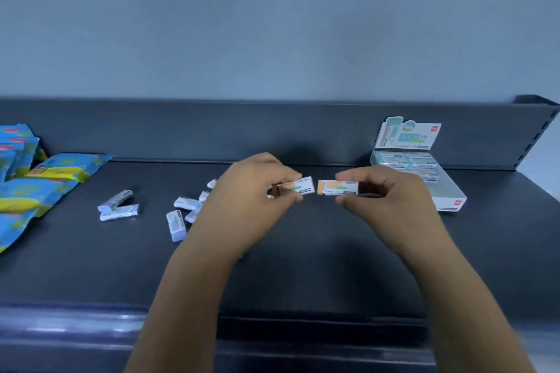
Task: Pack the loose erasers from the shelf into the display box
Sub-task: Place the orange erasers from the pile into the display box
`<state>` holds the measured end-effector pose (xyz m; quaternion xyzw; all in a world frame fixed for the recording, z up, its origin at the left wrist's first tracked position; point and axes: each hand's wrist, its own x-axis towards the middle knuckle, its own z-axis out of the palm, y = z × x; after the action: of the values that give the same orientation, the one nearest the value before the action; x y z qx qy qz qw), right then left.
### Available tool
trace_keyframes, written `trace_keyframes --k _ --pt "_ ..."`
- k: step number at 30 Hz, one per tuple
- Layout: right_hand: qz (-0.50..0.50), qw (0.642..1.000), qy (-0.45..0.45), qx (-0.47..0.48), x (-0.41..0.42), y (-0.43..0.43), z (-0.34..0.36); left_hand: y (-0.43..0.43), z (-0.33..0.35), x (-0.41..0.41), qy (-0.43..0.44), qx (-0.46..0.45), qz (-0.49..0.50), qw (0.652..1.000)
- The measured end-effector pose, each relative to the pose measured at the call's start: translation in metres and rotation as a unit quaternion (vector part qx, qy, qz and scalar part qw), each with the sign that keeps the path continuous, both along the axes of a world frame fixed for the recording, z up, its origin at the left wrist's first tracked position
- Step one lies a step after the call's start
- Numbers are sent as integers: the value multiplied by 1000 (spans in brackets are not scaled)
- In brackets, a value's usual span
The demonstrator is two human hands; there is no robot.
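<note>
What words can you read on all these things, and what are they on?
"deli", faint and upside down: on the left eraser, pinched by the left hand.
"deli", faint and upside down: on the right eraser, pinched by the right hand.
Print and red logos on the box: too blurred to read.
Print on the loose erasers: too small.
Print on the packets: too blurred.

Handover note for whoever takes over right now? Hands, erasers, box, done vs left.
Left hand: pinches one eraser.
Right hand: pinches a second eraser; the two are end to end, not touching, over the shelf.
Display box: right end of shelf, flap up, back rows already hold erasers.
Left to do: box both held ones, then the loose erasers lying left of the hands.
</note>
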<state>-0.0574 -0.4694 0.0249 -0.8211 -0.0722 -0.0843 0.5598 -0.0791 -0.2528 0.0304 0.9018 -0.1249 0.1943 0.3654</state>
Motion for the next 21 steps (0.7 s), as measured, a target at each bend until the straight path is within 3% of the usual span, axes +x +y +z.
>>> trace_keyframes --k 21 --pt "19 1000 15 9 23 -54 3 -62 -5 14 -27 41 36 998"
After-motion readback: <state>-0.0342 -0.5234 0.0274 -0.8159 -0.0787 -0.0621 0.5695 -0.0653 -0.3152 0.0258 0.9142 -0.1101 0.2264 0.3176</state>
